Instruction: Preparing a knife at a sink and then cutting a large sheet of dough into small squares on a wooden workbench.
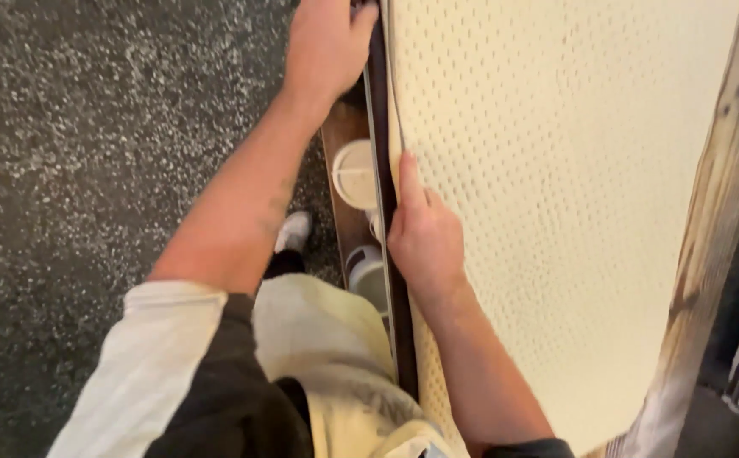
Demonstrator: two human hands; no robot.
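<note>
A large cream pad [556, 212] with a dotted, quilted surface fills the right half of the view. A dark narrow rail [379, 127] runs along its left edge. My left hand [327, 42] reaches to the top of the picture and curls over that rail, its fingertips hidden. My right hand [424, 242] grips the pad's left edge lower down, thumb lying along the edge and fingers tucked behind it.
Left of the rail is a brown wooden ledge [344, 127] bearing a round white lid [355, 174] and a white cup [368, 271]. Below lies speckled dark floor [89, 127] with my white shoe [295, 231]. A worn wooden plank [717, 212] borders the pad's right side.
</note>
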